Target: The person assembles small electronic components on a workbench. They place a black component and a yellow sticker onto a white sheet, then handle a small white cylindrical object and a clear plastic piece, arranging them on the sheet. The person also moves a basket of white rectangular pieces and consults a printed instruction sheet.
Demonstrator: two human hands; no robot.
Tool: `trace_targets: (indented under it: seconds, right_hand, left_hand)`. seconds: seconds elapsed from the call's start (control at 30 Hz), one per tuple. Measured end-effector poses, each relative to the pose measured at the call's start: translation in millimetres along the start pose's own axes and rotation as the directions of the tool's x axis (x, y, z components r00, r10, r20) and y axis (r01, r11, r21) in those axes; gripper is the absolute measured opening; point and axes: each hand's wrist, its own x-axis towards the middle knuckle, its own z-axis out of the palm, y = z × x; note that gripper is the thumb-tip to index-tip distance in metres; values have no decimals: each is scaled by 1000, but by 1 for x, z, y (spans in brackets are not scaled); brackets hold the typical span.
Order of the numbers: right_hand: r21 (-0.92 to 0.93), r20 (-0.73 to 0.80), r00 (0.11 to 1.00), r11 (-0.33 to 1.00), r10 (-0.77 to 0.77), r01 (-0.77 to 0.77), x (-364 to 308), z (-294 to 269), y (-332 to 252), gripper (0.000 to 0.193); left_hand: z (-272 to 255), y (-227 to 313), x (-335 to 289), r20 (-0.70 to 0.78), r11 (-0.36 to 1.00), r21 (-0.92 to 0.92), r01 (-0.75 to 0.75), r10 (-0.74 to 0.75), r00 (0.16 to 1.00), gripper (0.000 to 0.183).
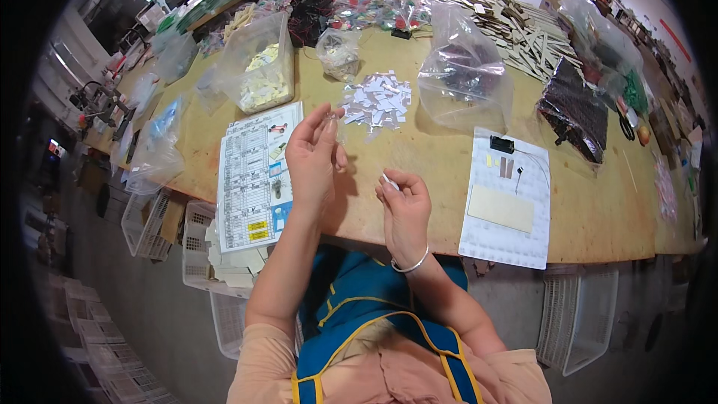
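Observation:
My left hand (314, 161) is raised over the table with its fingers curled together. A faint see-through thing shows at its fingertips, too indistinct to name. Lower and to the right, my right hand (406, 206) pinches a small white piece (390, 182) between thumb and fingers. Beyond both hands lies a loose pile of small white pieces (379, 99), flat and mostly rectangular. A printed sheet with pictures (254, 179) lies to the left of my left forearm. On the right, a white sheet (479, 243) carries a black battery box (508, 146), small strips and a cream rectangular board (499, 208).
A clear bin of pale yellow pieces (268, 78) stands far left, beside a small bag (339, 56). A large clear bag (464, 82) stands behind the right sheet. Wooden strips (516, 34) and bagged parts (359, 0) cover the back. White crates (198, 243) sit below the table edge.

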Motion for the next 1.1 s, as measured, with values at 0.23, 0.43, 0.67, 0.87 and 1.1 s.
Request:
trace_targets:
  seconds: [0.23,0.43,0.67,0.87,1.1]
  right_hand:
    - [18,5,1000,1000,0,0,-1,-1,0,22]
    - [12,20,1000,1000,-2,1,-1,-4,3,23]
    - [24,23,1000,1000,8,-8,0,-6,3,23]
    - [25,35,999,1000,-4,3,0,-5,3,23]
    - [17,14,1000,1000,-4,3,-2,-3,1,23]
  left_hand:
    - [-5,1,-4,38,977,124,-172,169,985,39]
    - [-10,2,-5,73,944,198,-262,253,965,37]
    - [-15,1,-6,140,821,361,-443,422,896,33]
    - [-20,-4,-5,158,791,380,-479,455,876,34]
    - [-22,-3,-3,142,832,309,-461,439,887,34]
